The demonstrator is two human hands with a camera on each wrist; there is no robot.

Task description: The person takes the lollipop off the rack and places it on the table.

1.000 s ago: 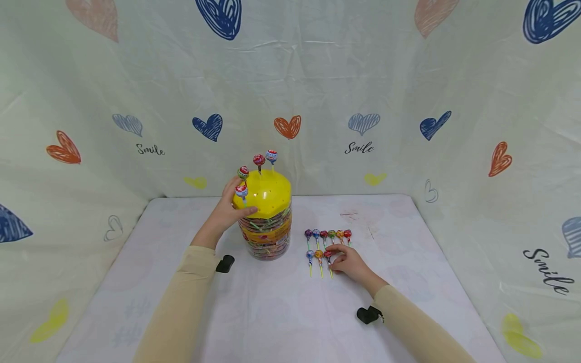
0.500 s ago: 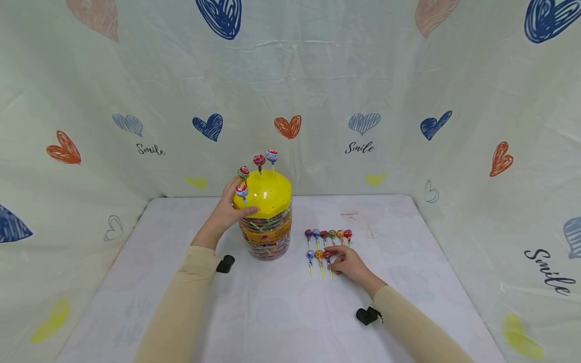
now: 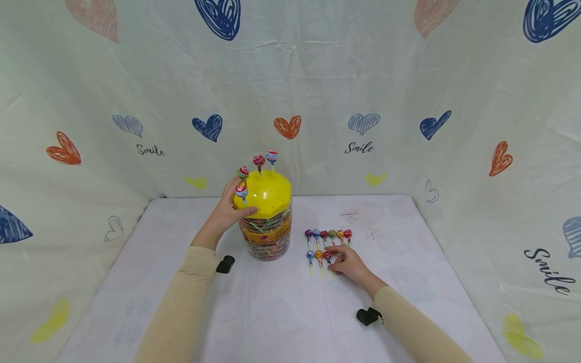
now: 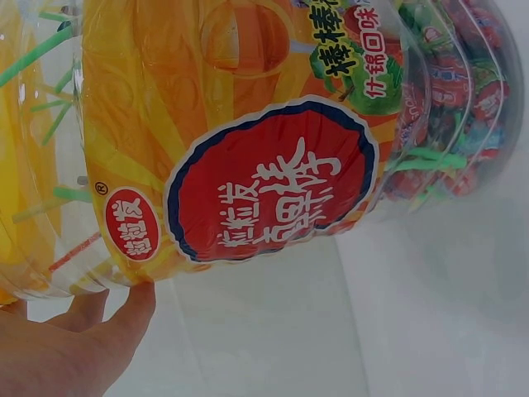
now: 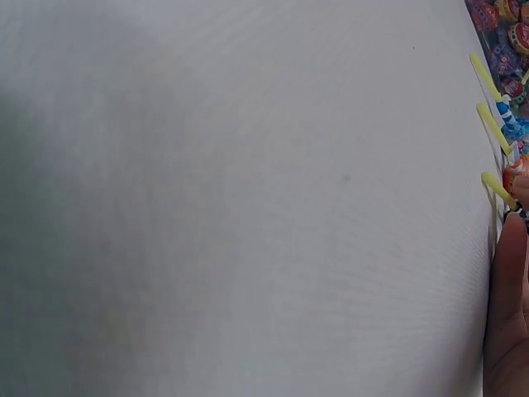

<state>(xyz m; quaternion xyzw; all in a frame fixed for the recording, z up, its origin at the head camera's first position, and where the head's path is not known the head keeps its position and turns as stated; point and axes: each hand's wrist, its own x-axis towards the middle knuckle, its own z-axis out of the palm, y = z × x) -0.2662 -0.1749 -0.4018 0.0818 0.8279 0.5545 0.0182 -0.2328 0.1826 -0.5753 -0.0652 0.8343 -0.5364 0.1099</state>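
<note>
Left hand [image 3: 224, 209] clamped round the jar [image 3: 270, 242] at its yellow lid [image 3: 270, 194]; jar stood on the table [image 3: 277, 312], four lollipops [image 3: 258, 160] sticking up from the lid; right hand [image 3: 349, 264] pinched the rightmost lollipop [image 3: 328, 255] of the near three, right of the jar; six-lollipop row [image 3: 324, 234] lay just beyond.

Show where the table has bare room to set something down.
Free: the table between the sleeves, left of the left sleeve, and from the lollipops to its right edge. Crowded: at the jar, which the left hand grips, and the lollipop rows by the right hand.
</note>
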